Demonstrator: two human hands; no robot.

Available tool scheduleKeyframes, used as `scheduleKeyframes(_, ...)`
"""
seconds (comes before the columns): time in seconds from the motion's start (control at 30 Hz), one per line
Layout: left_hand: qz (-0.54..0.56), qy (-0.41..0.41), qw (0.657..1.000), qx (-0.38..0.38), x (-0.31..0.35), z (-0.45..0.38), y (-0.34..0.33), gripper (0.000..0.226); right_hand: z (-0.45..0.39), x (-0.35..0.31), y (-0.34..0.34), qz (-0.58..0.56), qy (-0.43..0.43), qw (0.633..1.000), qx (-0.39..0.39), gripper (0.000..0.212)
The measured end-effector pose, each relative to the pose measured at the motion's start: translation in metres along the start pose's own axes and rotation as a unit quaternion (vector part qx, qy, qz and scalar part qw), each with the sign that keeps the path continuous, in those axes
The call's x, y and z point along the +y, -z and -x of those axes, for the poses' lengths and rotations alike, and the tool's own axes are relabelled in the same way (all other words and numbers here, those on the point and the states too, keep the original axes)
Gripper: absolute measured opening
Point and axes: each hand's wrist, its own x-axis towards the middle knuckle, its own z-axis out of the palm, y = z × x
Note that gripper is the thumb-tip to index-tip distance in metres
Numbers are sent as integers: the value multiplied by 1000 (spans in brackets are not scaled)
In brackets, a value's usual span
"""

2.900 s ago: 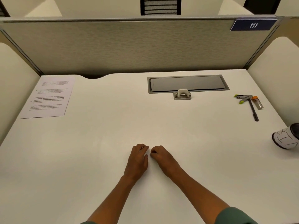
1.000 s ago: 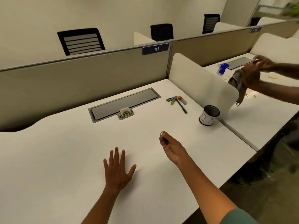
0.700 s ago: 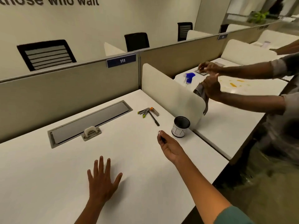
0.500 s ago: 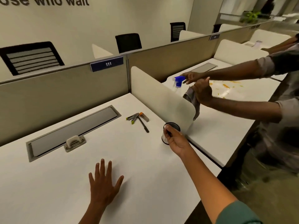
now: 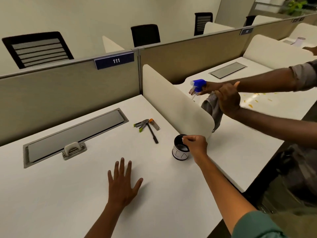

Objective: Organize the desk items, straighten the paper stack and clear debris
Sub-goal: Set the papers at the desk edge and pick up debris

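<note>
A small white cup point(image 5: 179, 153) with a black rim stands on the white desk point(image 5: 68, 194) beside the side divider. My right hand point(image 5: 195, 146) hovers at the cup's rim, thumb and forefinger pinched on a tiny white scrap point(image 5: 182, 139) over the opening. My left hand point(image 5: 122, 182) lies flat on the desk with its fingers spread and holds nothing. Behind the cup lie a black pen point(image 5: 152, 133), grey clips with green tips point(image 5: 141, 124) and a small orange-capped item point(image 5: 153, 124). The paper stack is out of view.
A cream side divider point(image 5: 176, 102) separates my desk from the neighbouring one. There another person holds a blue spray bottle point(image 5: 197, 85) and a grey cloth point(image 5: 211, 107), near orange crumbs point(image 5: 253, 100). A grey cable hatch point(image 5: 75, 129) sits at my desk's back.
The view has swung right, away from the paper. My right hand, pinched on the scrap, moved from the desk's middle to the cup's rim. My left hand spread flat.
</note>
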Motion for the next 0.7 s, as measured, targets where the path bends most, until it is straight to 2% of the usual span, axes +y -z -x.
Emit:
scheduleKeyframes(0.07,-6,1,1000,-1,1,-5,1,86,0,2,-3,101,70,992,-2,10)
scheduleKeyframes(0.17,-6,-1,1000,1,1,-10,1,86,-1,5,-7,180,141,973,-28,10)
scheduleKeyframes(0.3,-14,0,1000,2,-1,-12,2,85,-1,4,-10,242,171,953,-60,15)
scheduleKeyframes(0.4,-14,0,1000,5,-2,-11,4,85,-3,5,-14,255,174,949,-54,19)
scheduleKeyframes(0.53,-10,2,1000,15,-4,-10,9,85,-5,2,-16,257,165,951,-35,11)
scheduleKeyframes(0.6,-9,5,1000,19,-6,-10,11,85,-4,1,-14,284,183,941,-32,9)
scheduleKeyframes(0.7,-3,8,1000,27,-8,-8,16,85,-6,5,-12,313,199,928,-36,20)
